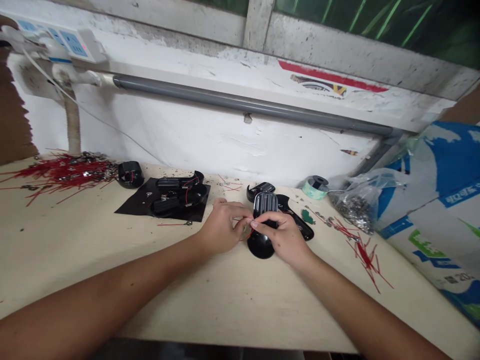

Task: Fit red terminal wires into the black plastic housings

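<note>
Both hands meet over a black plastic housing (pixel 261 246) on the wooden table, its ribbed part standing up behind my fingers. My left hand (pixel 225 226) is closed in a pinch, and a short bit of red wire (pixel 245 237) shows under its fingertips. From the right, my right hand (pixel 282 235) pinches at the same spot, thumb and forefinger pressed together. What lies between the fingertips is too small to make out. Just behind and to the right are another black housing (pixel 303 226) and a smaller black part (pixel 258 189).
Black housings (pixel 180 200) lie on a dark sheet (pixel 129 204) at left, beside a rounded black part (pixel 130 175) and a red wire pile (pixel 71 170). Right: a green tape roll (pixel 314 189), a bag of metal pieces (pixel 354 207), loose red wires (pixel 366 257) and a blue-white package (pixel 435 215).
</note>
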`<state>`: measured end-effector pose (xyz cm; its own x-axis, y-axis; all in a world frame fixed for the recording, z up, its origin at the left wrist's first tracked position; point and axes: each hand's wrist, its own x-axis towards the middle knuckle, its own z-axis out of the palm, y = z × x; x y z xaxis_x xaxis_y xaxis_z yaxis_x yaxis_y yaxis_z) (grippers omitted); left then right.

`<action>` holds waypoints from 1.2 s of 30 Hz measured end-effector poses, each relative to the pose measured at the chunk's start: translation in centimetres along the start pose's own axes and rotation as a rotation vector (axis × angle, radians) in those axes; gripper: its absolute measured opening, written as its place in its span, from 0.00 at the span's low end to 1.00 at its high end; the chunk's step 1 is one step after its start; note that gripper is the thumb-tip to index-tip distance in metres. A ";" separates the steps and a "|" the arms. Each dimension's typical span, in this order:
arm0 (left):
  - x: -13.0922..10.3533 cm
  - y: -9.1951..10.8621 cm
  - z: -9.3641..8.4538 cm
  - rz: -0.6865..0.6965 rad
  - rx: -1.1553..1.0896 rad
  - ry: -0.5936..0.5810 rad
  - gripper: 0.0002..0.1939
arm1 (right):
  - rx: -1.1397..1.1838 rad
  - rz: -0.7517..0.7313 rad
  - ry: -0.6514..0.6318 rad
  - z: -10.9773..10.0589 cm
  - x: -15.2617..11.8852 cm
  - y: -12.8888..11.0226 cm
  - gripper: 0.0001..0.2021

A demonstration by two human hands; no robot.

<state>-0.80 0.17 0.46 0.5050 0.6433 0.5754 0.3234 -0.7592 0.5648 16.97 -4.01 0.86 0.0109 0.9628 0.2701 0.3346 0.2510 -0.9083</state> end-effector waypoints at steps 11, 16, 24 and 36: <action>0.0 -0.1 -0.4 0.032 0.057 -0.038 0.10 | -0.038 0.001 -0.023 -0.1 0.0 0.2 0.08; 0.0 0.1 -0.4 0.026 0.083 -0.047 0.11 | -0.054 0.000 -0.031 0.0 -0.1 0.4 0.09; -0.1 0.3 -0.5 0.042 0.102 -0.058 0.11 | -0.202 -0.050 0.018 0.2 -0.5 0.1 0.08; -0.3 0.1 -0.1 0.071 0.156 0.025 0.10 | -0.177 -0.041 0.029 0.1 -0.4 -0.3 0.08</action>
<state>-0.97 -0.05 0.36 0.5119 0.5884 0.6259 0.4092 -0.8076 0.4246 16.81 -4.43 1.01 0.0202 0.9480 0.3175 0.4963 0.2662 -0.8263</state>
